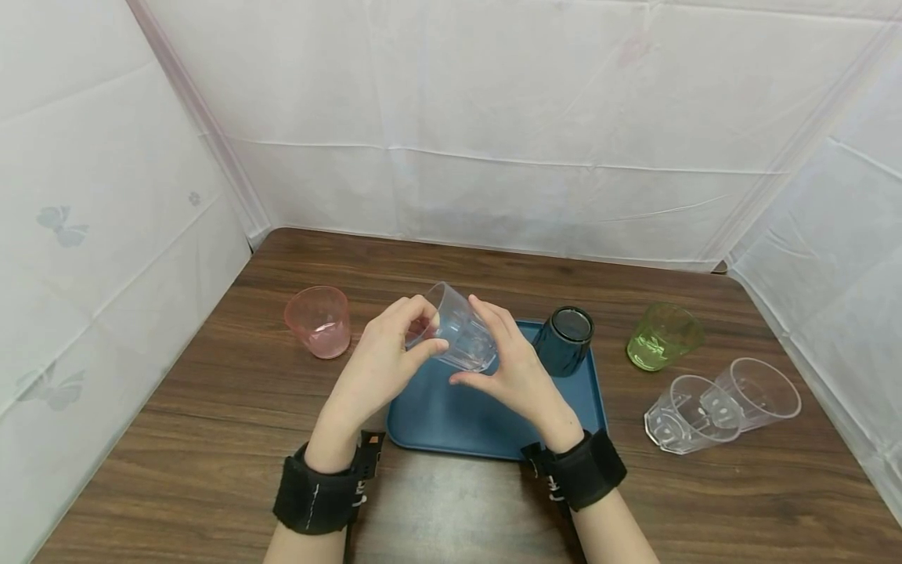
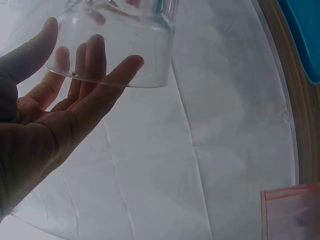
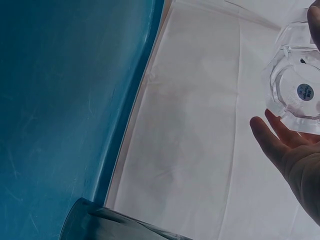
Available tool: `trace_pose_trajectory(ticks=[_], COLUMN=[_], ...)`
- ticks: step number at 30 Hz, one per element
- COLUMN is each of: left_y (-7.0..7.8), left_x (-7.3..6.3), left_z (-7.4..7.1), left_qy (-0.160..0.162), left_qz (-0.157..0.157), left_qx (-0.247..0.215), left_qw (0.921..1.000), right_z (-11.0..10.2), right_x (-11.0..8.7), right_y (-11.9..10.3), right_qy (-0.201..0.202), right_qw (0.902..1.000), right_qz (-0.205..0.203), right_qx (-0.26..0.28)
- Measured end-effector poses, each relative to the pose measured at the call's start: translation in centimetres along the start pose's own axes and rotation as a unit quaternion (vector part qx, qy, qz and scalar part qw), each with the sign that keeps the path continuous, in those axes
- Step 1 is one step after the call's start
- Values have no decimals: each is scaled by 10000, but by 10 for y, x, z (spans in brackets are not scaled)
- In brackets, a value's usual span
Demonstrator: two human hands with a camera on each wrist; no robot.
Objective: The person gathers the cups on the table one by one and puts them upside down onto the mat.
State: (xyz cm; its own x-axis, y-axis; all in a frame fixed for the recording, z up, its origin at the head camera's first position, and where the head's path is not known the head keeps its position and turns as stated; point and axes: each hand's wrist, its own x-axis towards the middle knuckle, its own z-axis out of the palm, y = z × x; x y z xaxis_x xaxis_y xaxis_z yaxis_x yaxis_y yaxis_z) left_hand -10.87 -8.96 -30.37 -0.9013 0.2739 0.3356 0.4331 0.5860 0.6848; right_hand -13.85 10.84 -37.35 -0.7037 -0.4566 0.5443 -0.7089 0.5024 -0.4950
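Note:
Between both hands a clear plastic cup [image 1: 461,333] is held tilted in the air above the blue tray [image 1: 458,415]. My left hand [image 1: 384,356] grips it near the rim, thumb on the near side and fingers on the far side. At the base end, my right hand [image 1: 514,368] holds it between thumb and fingers. The right wrist view shows the cup's faceted bottom [image 3: 300,85] with a small round sticker [image 3: 305,92]. An upside-down dark teal cup [image 1: 564,341] stands on the tray's back right corner, just beyond the right hand.
A pink cup [image 1: 320,321] stands on the wooden table [image 1: 211,407] left of the tray. To the right are a green cup [image 1: 658,341] and two clear cups [image 1: 680,419] close together. White sheeting [image 1: 493,102] encloses the table's back and sides.

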Motion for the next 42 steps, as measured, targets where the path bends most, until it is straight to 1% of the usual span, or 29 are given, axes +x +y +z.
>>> trace_pose_trajectory(ticks=[7,11,24,30,34,42], left_y=[-1,0,-1,-4,-6,-10], left_x=[0,0,2,3,4,5], left_z=[0,0,2,4,6,8], left_qy=[-8,-10,54,51,-8,-111], left_qz=[42,-3,-324,-506,-647,-785], left_qx=[-16,48,356,504,564,702], left_qw=[10000,10000,9988,9974,9963,9944], right_z=[-2,-4,-12,-15,-16,-17], right_x=[0,0,2,1,2,1], right_y=[-1,-1,0,1,2,3], right_qy=[36,30,170,232,267,381], right_qw=[10000,9999,9994,9994,9994,9988], right_qz=[-42,-46,-218,-141,-91,-51], right_qx=[-63,-108,-225,-200,-180,-316])
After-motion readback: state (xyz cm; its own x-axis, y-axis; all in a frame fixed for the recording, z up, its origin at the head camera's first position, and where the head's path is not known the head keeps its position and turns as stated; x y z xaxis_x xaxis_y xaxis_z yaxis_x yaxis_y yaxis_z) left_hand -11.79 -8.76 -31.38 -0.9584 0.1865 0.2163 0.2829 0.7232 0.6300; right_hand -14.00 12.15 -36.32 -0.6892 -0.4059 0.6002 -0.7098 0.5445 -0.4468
